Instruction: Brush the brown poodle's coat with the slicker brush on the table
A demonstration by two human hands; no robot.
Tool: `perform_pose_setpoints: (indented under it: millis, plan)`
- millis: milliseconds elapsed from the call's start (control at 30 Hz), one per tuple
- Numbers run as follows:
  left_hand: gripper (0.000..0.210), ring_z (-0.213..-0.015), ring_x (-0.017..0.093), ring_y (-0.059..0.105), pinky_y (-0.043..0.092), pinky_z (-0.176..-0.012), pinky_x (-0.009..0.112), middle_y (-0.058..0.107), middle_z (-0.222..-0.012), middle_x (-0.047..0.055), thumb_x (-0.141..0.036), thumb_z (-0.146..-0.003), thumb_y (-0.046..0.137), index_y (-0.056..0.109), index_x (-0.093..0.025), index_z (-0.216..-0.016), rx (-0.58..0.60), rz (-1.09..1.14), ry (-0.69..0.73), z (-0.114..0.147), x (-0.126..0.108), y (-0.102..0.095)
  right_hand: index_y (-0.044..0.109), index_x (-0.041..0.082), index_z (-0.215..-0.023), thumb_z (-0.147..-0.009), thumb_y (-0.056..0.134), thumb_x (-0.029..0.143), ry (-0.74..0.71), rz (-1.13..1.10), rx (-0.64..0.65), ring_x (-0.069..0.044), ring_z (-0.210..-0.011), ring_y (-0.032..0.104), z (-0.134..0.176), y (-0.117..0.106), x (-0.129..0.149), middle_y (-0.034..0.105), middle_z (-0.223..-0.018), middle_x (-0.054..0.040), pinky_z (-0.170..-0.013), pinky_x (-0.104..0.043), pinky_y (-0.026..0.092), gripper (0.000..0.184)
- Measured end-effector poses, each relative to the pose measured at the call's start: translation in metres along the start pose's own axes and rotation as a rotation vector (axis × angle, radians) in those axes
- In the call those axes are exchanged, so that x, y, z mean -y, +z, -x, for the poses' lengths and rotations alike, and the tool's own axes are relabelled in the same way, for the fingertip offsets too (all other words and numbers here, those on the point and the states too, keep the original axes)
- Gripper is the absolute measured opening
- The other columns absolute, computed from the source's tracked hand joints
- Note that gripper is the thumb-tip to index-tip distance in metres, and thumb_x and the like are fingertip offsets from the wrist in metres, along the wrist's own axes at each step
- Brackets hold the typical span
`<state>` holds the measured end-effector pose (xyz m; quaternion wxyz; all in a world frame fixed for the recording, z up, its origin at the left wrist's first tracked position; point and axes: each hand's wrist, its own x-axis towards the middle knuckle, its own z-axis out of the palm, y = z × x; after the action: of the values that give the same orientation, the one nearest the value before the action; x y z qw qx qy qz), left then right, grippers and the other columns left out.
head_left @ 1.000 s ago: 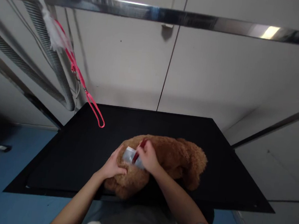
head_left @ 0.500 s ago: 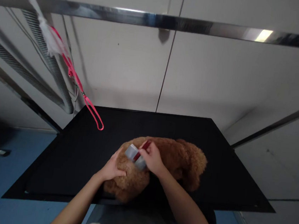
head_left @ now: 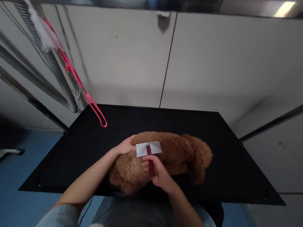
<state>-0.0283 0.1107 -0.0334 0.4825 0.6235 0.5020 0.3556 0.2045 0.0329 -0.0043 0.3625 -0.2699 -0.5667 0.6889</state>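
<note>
A curly brown dog (head_left: 176, 150) is on the black grooming table (head_left: 81, 164), its body stretched from left to right. In my right hand (head_left: 158, 174) is a slicker brush (head_left: 139, 150) with a dark red handle and a wide silvery head. The brush head is over the dog's back, and its pin side is hidden from me. My left hand (head_left: 126, 145) rests on the dog's fur just left of the brush head, flat rather than closed. Some of its fingertips are hidden.
A pink loop leash (head_left: 95, 107) hangs at the left from a shiny metal bar (head_left: 147, 1) across the top. Grey ribbed hoses (head_left: 60, 82) run down behind it. A pale panelled wall (head_left: 213, 62) stands beyond the table.
The brush has turned from a slanted pose to nearly level, with its handle now toward me. My left hand has moved up and right along the dog. The view has shifted slightly.
</note>
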Motion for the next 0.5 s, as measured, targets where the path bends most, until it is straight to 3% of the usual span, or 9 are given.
perform_pose_setpoints:
  millis: [67,133,200,267,333,433,500]
  plan:
    - [0.061,-0.105,0.028,0.061,0.046,-0.095,0.047,0.064,-0.117,0.012,-0.039,-0.065,0.075,0.054,-0.014,-0.116,-0.009,0.062,-0.046,-0.003,0.005,-0.003,0.061,0.019,-0.101,-0.064,0.07,0.058,0.128,-0.098,-0.002,-0.019,-0.081,0.062,0.002,0.026,-0.022,0.065,-0.092,-0.0064,-0.069,-0.032,0.049,0.054]
    - [0.062,-0.104,0.028,0.062,0.047,-0.093,0.046,0.065,-0.116,0.012,-0.038,-0.064,0.077,0.053,-0.014,-0.116,0.0,0.107,-0.074,-0.002,0.008,-0.006,0.061,0.017,-0.081,-0.067,0.068,0.057,0.279,-0.181,-0.106,-0.016,-0.066,0.061,0.012,0.05,-0.048,0.063,-0.07,-0.0019,-0.065,-0.03,0.048,0.042]
    - [0.068,-0.104,0.028,0.062,0.048,-0.093,0.046,0.065,-0.115,0.011,-0.037,-0.06,0.08,0.051,-0.014,-0.118,0.019,0.128,-0.075,0.002,0.008,-0.007,0.061,0.017,-0.082,-0.063,0.073,0.053,0.456,-0.273,-0.069,-0.014,-0.058,0.06,0.028,0.068,-0.068,0.062,-0.066,0.0001,-0.06,-0.029,0.048,0.043]
    - [0.069,-0.105,0.028,0.061,0.047,-0.093,0.045,0.065,-0.115,0.011,-0.036,-0.059,0.081,0.051,-0.014,-0.118,0.033,0.141,-0.08,0.005,0.008,-0.006,0.062,0.016,-0.088,-0.062,0.074,0.05,0.581,-0.288,0.06,-0.013,-0.052,0.059,0.039,0.075,-0.074,0.064,-0.066,0.0001,-0.054,-0.027,0.046,0.045]
    - [0.067,-0.106,0.028,0.061,0.047,-0.094,0.045,0.064,-0.116,0.012,-0.038,-0.062,0.079,0.051,-0.014,-0.118,0.048,0.183,-0.086,0.006,0.008,-0.005,0.063,0.015,-0.094,-0.066,0.072,0.049,0.554,-0.232,0.095,-0.011,-0.05,0.058,0.037,0.074,-0.07,0.066,-0.069,-0.0008,-0.052,-0.025,0.043,0.044]
    - [0.066,-0.106,0.028,0.061,0.047,-0.094,0.045,0.064,-0.117,0.012,-0.038,-0.063,0.078,0.051,-0.014,-0.118,0.059,0.223,-0.073,0.008,0.011,-0.004,0.063,0.017,-0.099,-0.068,0.069,0.051,0.395,-0.162,-0.075,-0.011,-0.054,0.059,0.025,0.07,-0.065,0.067,-0.075,-0.001,-0.054,-0.025,0.044,0.047]
    - [0.07,-0.106,0.027,0.061,0.047,-0.094,0.045,0.064,-0.116,0.011,-0.036,-0.061,0.08,0.049,-0.014,-0.12,0.049,0.207,-0.054,0.009,0.012,-0.003,0.063,0.016,-0.099,-0.066,0.069,0.053,0.421,-0.158,-0.107,-0.012,-0.054,0.06,0.027,0.071,-0.07,0.065,-0.072,-0.0001,-0.053,-0.025,0.045,0.049]
